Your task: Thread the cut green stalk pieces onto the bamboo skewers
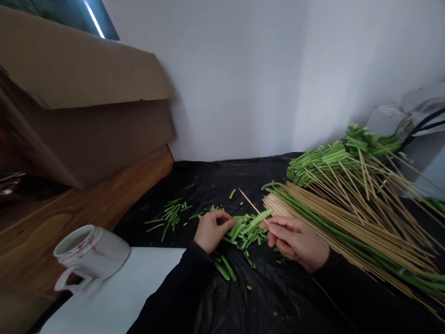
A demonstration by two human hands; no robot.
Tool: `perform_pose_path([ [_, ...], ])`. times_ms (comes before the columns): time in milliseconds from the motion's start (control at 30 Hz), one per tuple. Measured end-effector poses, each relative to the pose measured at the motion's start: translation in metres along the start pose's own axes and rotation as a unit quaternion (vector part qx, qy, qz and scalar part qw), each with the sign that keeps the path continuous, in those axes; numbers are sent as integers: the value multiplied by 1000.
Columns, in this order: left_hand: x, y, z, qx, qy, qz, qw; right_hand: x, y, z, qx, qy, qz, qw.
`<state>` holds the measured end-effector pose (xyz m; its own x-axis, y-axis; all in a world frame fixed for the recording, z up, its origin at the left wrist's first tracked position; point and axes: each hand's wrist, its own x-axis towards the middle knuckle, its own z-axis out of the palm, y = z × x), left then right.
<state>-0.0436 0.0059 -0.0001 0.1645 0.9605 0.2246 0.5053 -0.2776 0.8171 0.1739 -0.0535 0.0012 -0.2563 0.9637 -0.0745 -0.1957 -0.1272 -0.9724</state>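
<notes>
Short cut green stalks lie in a pile on black plastic sheeting between my hands. My right hand pinches a thin wooden skewer together with a green stalk piece; the skewer's pointed end slants up and to the left. At the pile's left edge is my left hand, thumb and forefinger curled towards each other over the stalks; anything between those fingertips is too small to make out. Many bare skewers and some long green stems lie to the right of my right hand.
Stacked skewered green bundles sit at the back right, beside a white box. A white mug and white paper are at the left. Behind them stands a cardboard box on a wooden surface. A white wall rises behind.
</notes>
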Motion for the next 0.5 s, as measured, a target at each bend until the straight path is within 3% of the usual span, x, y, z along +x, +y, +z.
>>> perform_pose_path([
  [300,-2,-8,4,70,-57,22,996,0,3,1,6,-20,0,1000],
  [500,-3,0,4,77,-35,46,995,-1,2,3,-2,-23,4,1000],
])
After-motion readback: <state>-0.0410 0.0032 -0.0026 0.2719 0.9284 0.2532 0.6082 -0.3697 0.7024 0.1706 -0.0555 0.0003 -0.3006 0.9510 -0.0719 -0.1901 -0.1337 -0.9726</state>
